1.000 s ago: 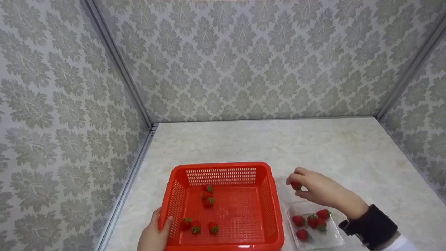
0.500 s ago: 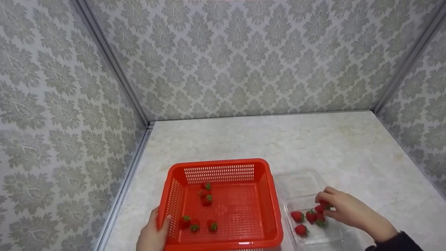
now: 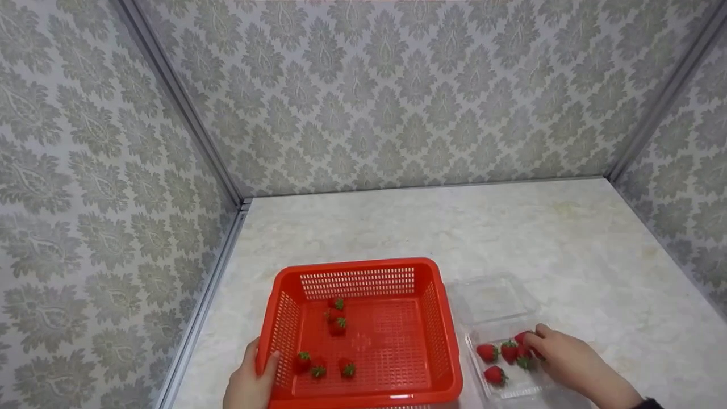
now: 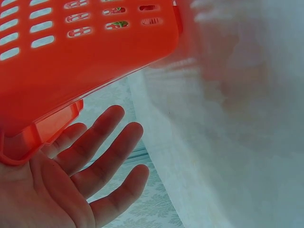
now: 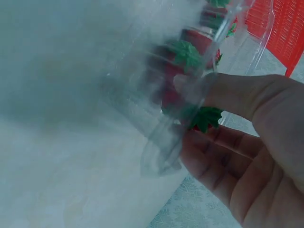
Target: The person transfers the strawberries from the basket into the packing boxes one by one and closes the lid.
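Note:
My left hand [image 3: 250, 378] holds the left rim of a red plastic basket [image 3: 363, 263], thumb over the rim; in the left wrist view its other fingers spread below the perforated wall. Several strawberries [image 3: 338, 326] lie inside the basket, grouped at its back and front left. My right hand [image 3: 571, 360] is at the right side of a clear plastic box [image 3: 476, 372] and pinches a strawberry [image 5: 207, 118] between thumb and fingers, mostly hidden in the head view. Several other strawberries [image 3: 487, 353] lie in the box, left of the hand.
The box's clear lid [image 3: 491, 298] lies folded open behind it, beside the basket's right wall. Both stand on a pale marbled table [image 3: 431, 227]. Patterned wall panels [image 3: 386, 102] enclose the back and sides.
My right hand has carried a strawberry from above the lid to the right, then down among the strawberries in the clear box. My left hand stays on the basket's rim.

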### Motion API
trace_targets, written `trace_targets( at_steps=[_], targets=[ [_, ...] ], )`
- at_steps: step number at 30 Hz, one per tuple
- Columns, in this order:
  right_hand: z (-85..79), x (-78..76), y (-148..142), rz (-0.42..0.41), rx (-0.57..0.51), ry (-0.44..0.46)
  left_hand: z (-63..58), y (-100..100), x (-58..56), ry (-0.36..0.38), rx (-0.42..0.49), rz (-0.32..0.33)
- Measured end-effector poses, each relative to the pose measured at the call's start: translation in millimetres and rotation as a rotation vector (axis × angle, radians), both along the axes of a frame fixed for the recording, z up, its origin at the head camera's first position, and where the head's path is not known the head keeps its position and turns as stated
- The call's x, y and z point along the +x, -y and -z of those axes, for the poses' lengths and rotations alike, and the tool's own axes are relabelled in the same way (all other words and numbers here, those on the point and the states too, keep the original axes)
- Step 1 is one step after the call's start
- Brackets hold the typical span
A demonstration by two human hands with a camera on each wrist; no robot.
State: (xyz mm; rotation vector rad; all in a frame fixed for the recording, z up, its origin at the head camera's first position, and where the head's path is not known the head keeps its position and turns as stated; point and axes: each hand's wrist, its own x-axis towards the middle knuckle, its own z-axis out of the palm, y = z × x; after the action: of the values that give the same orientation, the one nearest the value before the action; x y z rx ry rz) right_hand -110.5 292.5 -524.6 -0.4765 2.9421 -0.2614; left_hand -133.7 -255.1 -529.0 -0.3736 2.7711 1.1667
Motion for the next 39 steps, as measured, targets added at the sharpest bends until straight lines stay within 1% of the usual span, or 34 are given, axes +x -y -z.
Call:
trace_targets(
  at_steps=[1, 3, 8, 12, 14, 20, 25, 29, 32, 35, 39],
  targets=[
    [1.3, 0.2, 0.3, -0.018, 0.008, -0.018, 0.6, 0.2, 0.4, -0.008, -0.003, -0.003],
    [3.5, -0.3, 1.3, -0.018, 0.021, -0.025, 1.3, 0.6, 0.8, -0.022, -0.010, -0.003],
    [5.6, -2.5, 2.8, 0.036, 0.035, 0.018, 0.6, 1.0, 0.5, -0.011, -0.008, 0.001],
    [6.1, -3.7, 2.2, 0.043, 0.029, 0.028, 0.3, 0.9, 0.7, -0.009, -0.007, 0.001],
    [6.4, -4.9, 2.3, 0.048, 0.026, 0.038, 0.2, 0.9, 0.8, -0.002, 0.000, 0.005],
    [4.1, -6.8, 3.6, 0.071, 0.004, 0.079, -1.1, 0.9, 0.8, 0.051, 0.018, 0.002],
    [-0.4, -7.2, 3.1, 0.073, -0.008, 0.088, 0.1, 1.2, 0.8, 0.045, 0.014, 0.013],
    [-6.4, -10.8, 3.3, 0.050, -0.027, 0.040, 0.1, 1.9, 2.7, 0.018, -0.008, 0.005],
    [-14.9, -17.8, 6.1, 0.020, -0.037, -0.006, -1.6, 1.6, 3.4, 0.010, -0.017, -0.002],
    [-27.7, -27.1, 14.0, 0.005, -0.024, -0.044, -3.5, 0.5, 2.4, 0.032, -0.004, 0.000],
    [-48.1, -40.1, 29.1, -0.057, 0.000, -0.134, -4.1, -1.4, 0.8, 0.043, 0.012, 0.000]
  ],
)
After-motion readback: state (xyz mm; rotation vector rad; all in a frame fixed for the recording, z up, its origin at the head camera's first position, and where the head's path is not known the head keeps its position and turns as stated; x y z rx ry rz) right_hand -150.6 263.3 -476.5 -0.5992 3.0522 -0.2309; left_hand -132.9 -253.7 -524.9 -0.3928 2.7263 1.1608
